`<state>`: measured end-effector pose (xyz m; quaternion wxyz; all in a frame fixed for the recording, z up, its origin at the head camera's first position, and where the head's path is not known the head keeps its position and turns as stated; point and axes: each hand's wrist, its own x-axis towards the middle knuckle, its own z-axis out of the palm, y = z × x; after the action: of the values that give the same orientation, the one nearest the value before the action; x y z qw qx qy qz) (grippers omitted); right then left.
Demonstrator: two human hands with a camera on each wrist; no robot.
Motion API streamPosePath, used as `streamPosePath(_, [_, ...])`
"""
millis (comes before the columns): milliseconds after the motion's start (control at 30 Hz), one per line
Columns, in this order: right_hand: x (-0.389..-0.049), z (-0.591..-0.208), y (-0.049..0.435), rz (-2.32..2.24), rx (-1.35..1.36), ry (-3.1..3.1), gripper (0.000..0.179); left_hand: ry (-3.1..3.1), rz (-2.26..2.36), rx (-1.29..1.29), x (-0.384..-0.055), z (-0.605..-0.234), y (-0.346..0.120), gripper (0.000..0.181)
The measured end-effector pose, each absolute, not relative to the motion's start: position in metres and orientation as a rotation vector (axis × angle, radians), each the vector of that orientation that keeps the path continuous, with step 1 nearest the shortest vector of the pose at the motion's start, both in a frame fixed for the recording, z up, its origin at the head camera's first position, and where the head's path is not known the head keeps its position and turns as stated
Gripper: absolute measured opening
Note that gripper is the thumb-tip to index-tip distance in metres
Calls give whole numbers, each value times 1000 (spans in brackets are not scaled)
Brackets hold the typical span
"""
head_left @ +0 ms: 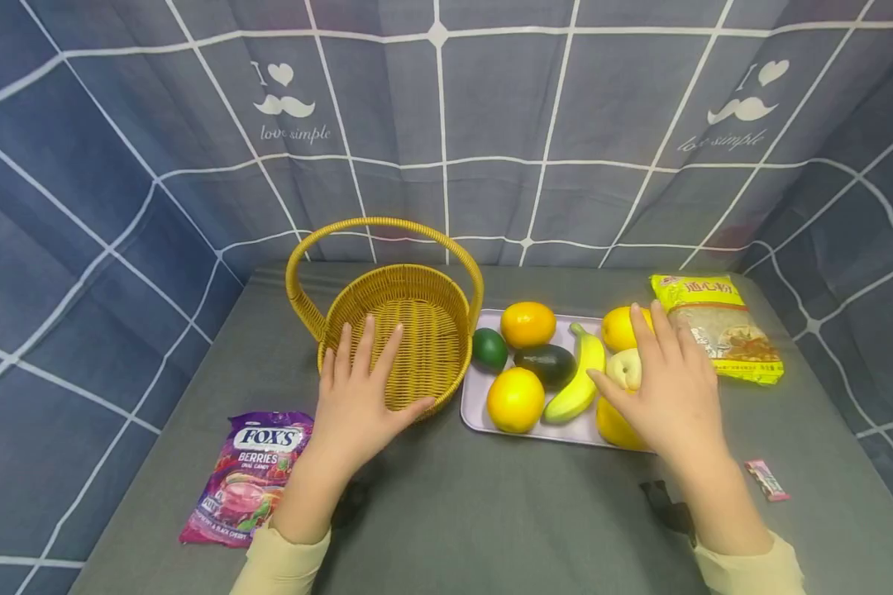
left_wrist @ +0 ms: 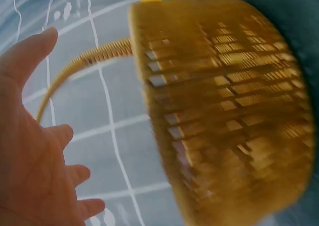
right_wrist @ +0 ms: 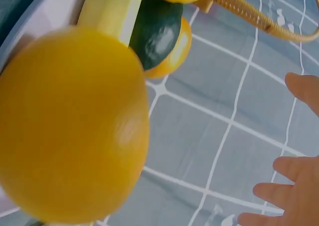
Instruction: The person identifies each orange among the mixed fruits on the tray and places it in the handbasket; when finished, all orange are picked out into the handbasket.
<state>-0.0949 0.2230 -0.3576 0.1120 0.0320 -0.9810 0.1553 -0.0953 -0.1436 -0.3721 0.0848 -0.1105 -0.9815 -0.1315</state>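
Observation:
My left hand (head_left: 357,409) hovers over the near side of a woven basket (head_left: 330,335), its fingers spread and holding nothing. In the left wrist view the basket wall (left_wrist: 224,111) stands apart from the palm. My right hand (head_left: 673,388) is spread above the right end of a lilac tray (head_left: 476,405), also holding nothing. Beneath it lie a yellow fruit (head_left: 618,426), a pale round fruit (head_left: 625,369) and another yellow fruit (head_left: 616,329), partly hidden. Further left on the tray are a banana (head_left: 584,376), a dark avocado (head_left: 546,364), a green fruit (head_left: 489,349) and two orange fruits (head_left: 516,401).
A purple candy bag (head_left: 249,479) lies at the left, beside my left forearm. At the back right is a yellow food packet (head_left: 718,326). A small pink wrapped candy (head_left: 767,480) sits right of my right wrist. Tiled-pattern cloth (head_left: 491,99) encloses the grey table (head_left: 506,512).

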Motion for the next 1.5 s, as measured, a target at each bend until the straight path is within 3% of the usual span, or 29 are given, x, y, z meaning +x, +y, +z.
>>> streamPosePath(533, [-67,-392,265,759,-84,-2862,90,-3040,-879,143,-74,-415,-201,113])
streamPosePath(1000, [-57,-419,263,950,-210,-3024,88,-2917,-1304,169,-79,-432,-205,107])
streamPosePath(1500, [-57,-427,261,1128,-365,-3063,94,-2851,-1387,153,-82,-437,-200,101])
